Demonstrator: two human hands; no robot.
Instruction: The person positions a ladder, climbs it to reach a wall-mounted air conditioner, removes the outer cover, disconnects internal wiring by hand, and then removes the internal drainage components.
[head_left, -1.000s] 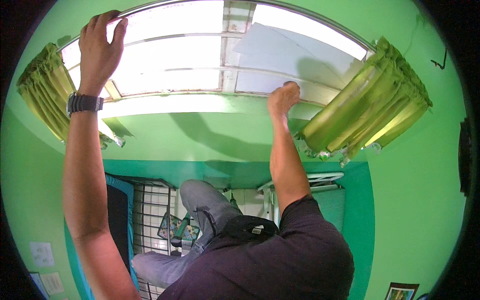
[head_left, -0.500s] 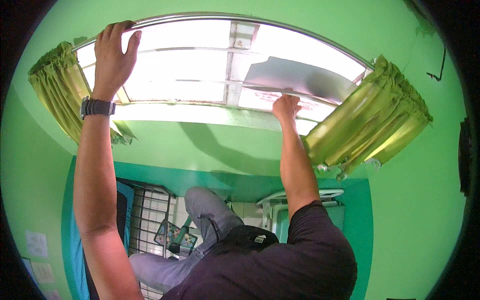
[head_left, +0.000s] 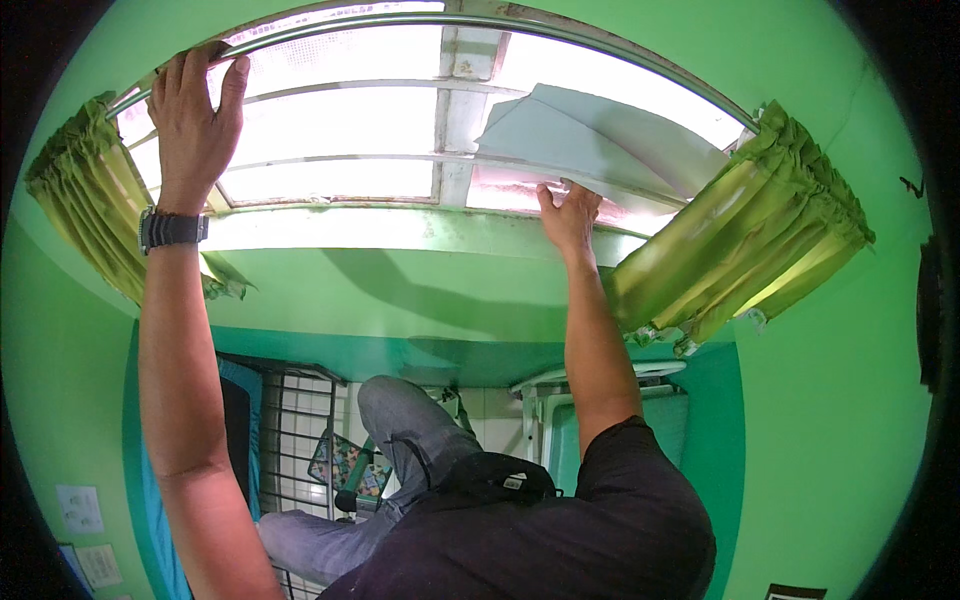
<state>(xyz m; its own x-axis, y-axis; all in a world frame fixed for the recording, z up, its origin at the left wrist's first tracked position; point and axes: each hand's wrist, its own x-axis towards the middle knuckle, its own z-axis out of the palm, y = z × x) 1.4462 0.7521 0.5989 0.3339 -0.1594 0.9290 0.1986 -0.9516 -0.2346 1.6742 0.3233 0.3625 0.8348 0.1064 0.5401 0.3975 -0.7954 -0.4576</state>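
Observation:
My left hand (head_left: 195, 130), with a black watch (head_left: 172, 229) on its wrist, is raised to the left end of the metal curtain rod (head_left: 400, 20). Its fingers hook over the rod and the thumb stands apart. My right hand (head_left: 572, 222) is up at the window's right side, below a crossbar. Its curled fingers meet the lower edge of a grey sheet (head_left: 565, 135), with the thumb out to the left; the fingertips are partly hidden. The sheet leans across the right panes, a crease line running down it, and its right end goes behind the green curtain (head_left: 740, 230).
Another green curtain (head_left: 75, 190) hangs at the left end. Below are a black metal rack (head_left: 298, 440), a patterned item (head_left: 345, 460) beside my bent leg, and a white-framed chair-like piece (head_left: 535, 430) on the right. Papers (head_left: 80, 508) are fixed to the left wall.
The view has shifted slightly. The sheet now looks lighter and shows two facets instead of one smooth surface. My right thumb has spread outward; my left hand keeps its place on the rod.

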